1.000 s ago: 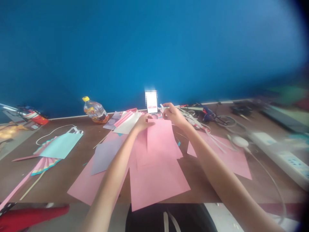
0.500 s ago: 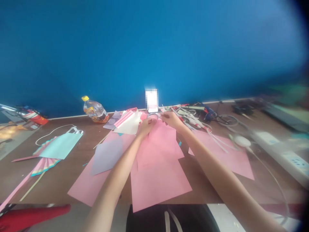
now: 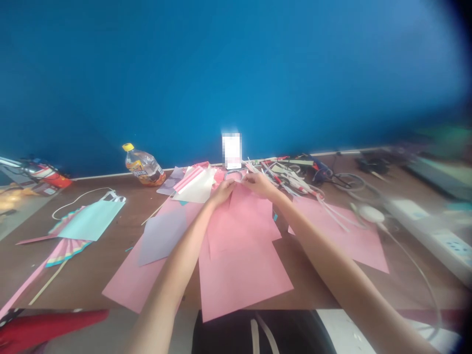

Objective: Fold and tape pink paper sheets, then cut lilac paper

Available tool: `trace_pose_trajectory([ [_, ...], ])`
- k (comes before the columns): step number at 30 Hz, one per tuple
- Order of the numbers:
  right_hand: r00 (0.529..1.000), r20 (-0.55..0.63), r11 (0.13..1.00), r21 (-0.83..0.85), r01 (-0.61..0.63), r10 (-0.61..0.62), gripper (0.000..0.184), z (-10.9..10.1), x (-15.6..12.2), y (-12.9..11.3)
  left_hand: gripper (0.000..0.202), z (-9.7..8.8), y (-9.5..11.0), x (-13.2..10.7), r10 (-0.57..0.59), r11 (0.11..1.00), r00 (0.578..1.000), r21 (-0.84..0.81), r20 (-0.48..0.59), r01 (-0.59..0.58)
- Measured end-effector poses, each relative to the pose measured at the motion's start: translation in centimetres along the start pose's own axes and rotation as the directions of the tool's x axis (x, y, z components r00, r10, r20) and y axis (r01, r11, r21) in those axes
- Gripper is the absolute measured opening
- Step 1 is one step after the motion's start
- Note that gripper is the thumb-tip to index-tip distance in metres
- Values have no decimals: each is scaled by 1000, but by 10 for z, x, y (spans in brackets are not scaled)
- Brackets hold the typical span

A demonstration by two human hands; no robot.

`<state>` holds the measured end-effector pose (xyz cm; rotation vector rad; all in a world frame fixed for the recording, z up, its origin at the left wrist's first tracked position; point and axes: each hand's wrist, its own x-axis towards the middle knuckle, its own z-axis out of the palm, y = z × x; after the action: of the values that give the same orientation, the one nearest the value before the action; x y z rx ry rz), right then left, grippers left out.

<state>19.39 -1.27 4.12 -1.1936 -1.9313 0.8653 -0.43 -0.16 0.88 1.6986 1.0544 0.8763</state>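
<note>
Pink sheet [image 3: 241, 216] lies mid-table [image 3: 88, 265], its far edge near the ring [image 3: 233, 175] and phone [image 3: 231, 150]. In the last second the right hand [image 3: 258, 183] dropped from beside the phone toward the left hand [image 3: 222, 191]. Both now meet at that far edge. Fingers are curled, but the grip is too small to tell.

The setting was a craft workspace: a brown table [image 3: 92, 275] against a blue wall [image 3: 236, 73], strewn with pink paper sheets [image 3: 239, 275], folded fans [image 3: 68, 248] and cables [image 3: 342, 184].
</note>
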Motion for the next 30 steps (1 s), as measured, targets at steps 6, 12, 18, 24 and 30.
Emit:
trace_pose_trajectory([
  [6, 1000, 10, 999, -48, 21, -21, 30, -2, 0, 4, 40, -2, 3, -2, 24, 999, 998, -45, 59, -22],
  [12, 999, 20, 993, -108, 53, -51, 30, 1, 3, 15, 44, -4, 3, -1, 26, 999, 995, -38, 99, -22],
  [18, 997, 22, 988, -136, 76, -73, 29, 1, 3, 18, 44, -6, 3, 0, 29, 999, 991, -20, 128, -26],
  [24, 996, 14, 984, -158, 86, -85, 27, 2, 4, 18, 37, -7, 3, 0, 40, 999, 990, 0, 134, -41],
  [30, 997, 17, 983, -166, 81, -79, 25, 2, 3, 17, 35, -7, 2, 0, 44, 999, 992, 26, 116, -47],
])
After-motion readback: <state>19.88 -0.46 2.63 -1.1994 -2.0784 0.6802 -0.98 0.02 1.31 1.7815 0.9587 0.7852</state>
